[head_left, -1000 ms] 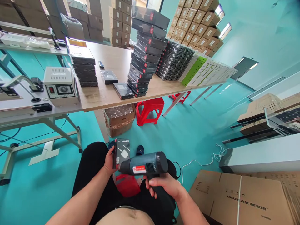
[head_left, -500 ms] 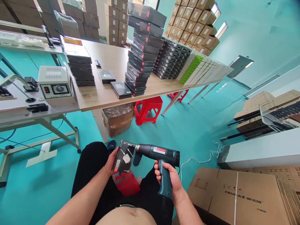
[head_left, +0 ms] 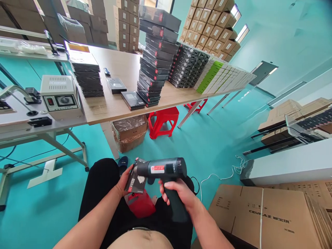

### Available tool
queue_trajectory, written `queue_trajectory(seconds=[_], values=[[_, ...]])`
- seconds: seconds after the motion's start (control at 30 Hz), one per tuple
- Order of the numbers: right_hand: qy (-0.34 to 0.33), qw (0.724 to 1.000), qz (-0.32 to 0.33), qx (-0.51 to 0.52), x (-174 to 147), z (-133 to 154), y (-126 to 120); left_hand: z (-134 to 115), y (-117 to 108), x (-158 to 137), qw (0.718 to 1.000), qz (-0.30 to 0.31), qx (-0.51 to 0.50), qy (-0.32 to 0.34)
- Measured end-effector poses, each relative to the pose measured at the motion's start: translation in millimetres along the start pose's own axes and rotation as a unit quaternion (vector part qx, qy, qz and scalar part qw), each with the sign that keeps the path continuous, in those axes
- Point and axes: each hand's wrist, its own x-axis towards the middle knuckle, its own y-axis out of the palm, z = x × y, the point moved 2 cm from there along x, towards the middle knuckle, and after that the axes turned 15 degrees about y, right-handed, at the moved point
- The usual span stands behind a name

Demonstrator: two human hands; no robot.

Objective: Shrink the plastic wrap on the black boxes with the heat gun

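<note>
While the left hand (head_left: 124, 182) holds a box (head_left: 135, 186), the right hand (head_left: 182, 194) grips a heat gun (head_left: 162, 168) beside that hold. Warming seems underway; next needs slow turning.

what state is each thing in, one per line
left hand: holding the box
right hand: gripping the heat gun
box: shut, tilted, partly hidden by the heat gun
heat gun: raised; on or off unclear
tall stack: standing on the table, slightly uneven
stool: upright
</note>
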Motion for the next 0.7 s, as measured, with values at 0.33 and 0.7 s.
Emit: queue_trajectory(seconds=[0.33, 0.7], values=[[-0.011, 0.993, -0.096, -0.074, -9.2, 5.1, -10.3, -4.8, -3.0, 1.1, 0.998, 0.001, -0.044, 0.046], [-0.058, 0.997, -0.055, 0.018, 9.3, 13.4, 26.0, -1.1, -3.4, 1.7, 1.0, 0.003, 0.002, 0.009]])
